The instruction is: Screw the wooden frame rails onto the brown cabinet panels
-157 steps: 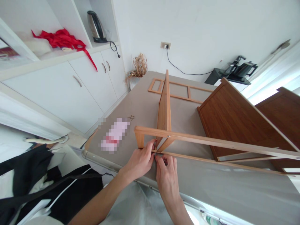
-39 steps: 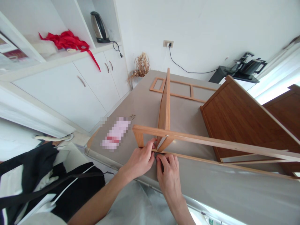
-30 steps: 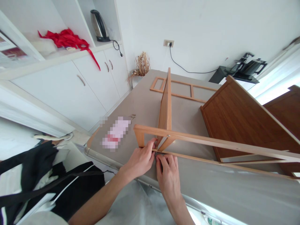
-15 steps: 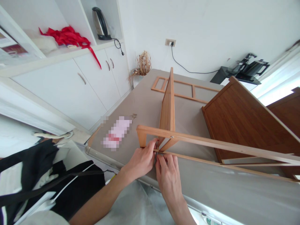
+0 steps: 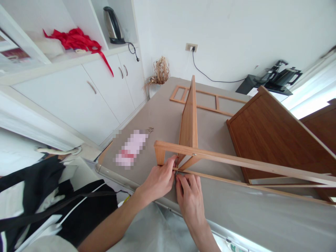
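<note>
A wooden frame [image 5: 236,160] stands on its edge on the table, with an upright wooden panel [image 5: 189,120] joined across it. A screw head shows in the upper rail where the two meet. My left hand [image 5: 160,178] is closed around the lower rail [image 5: 210,175] and the panel's lower corner, its fingertips partly hidden behind the wood. Just right of it, my right hand [image 5: 191,196] pinches a small metal screw [image 5: 176,172] against the outer side of the lower rail. Its fingers cover most of the screw.
Several loose screws [image 5: 150,130] lie beside a blurred pink packet [image 5: 132,148] on the table [image 5: 157,115]. A flat wooden ladder-like frame [image 5: 217,102] rests at the back. Large brown panels [image 5: 273,136] stand to the right. Dark clothing [image 5: 97,206] hangs at the lower left.
My right hand has shifted slightly right and down from the rail, and a bit of the metal screw now shows at its fingertips. The left hand keeps its hold.
</note>
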`<state>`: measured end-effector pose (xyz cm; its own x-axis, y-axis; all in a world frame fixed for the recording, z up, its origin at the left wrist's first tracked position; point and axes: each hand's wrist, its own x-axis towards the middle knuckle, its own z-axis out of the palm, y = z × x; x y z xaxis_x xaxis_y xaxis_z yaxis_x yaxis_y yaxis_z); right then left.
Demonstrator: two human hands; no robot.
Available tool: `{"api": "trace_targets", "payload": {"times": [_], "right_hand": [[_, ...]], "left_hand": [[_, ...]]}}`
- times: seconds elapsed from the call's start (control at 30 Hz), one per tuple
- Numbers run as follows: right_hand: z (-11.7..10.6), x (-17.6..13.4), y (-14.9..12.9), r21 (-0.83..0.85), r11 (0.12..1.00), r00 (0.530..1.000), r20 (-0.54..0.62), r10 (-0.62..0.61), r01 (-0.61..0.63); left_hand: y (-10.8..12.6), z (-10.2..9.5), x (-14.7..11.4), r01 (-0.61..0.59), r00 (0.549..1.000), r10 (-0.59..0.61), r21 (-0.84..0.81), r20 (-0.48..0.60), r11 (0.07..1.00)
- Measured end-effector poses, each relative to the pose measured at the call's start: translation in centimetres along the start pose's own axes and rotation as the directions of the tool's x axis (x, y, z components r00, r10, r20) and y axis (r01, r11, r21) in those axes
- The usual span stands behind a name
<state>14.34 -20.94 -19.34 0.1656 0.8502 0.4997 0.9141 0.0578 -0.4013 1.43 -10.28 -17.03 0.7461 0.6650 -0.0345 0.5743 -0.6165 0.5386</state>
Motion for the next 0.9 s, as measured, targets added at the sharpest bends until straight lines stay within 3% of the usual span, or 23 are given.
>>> {"api": "trace_targets", "payload": {"times": [0.9], "right_hand": [[0.3, 0.0, -1.2, -0.1, 0.995, 1.0, 0.027, 0.005, -0.002]], "left_hand": [[0.0, 0.0, 0.1, 0.023, 0.999, -0.022, -0.027, 0.022, 0.999]]}}
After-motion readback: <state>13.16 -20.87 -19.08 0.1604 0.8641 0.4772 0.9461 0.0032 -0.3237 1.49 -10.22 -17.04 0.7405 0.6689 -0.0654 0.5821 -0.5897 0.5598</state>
